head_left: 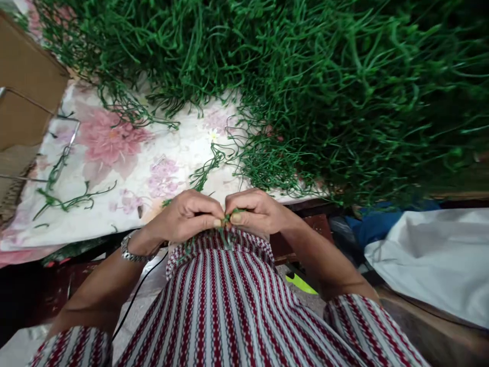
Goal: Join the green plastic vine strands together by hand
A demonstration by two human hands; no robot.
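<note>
Close to my body, at the table's near edge, my left hand (191,216) and my right hand (254,211) meet fingertip to fingertip. Both pinch thin green plastic stems (225,224) between thumb and forefinger, and some strands hang below the fingers over my striped shirt. Just beyond my hands lies a small bunch of green stems (206,171) on the flowered tablecloth (183,148). How the held pieces join is hidden by my fingers.
A large heap of green artificial stems (305,76) covers the far and right side of the table. Loose sprigs (72,201) lie at the left, near a cardboard box (30,76) and a wire frame (72,132). White cloth (439,260) lies at the right.
</note>
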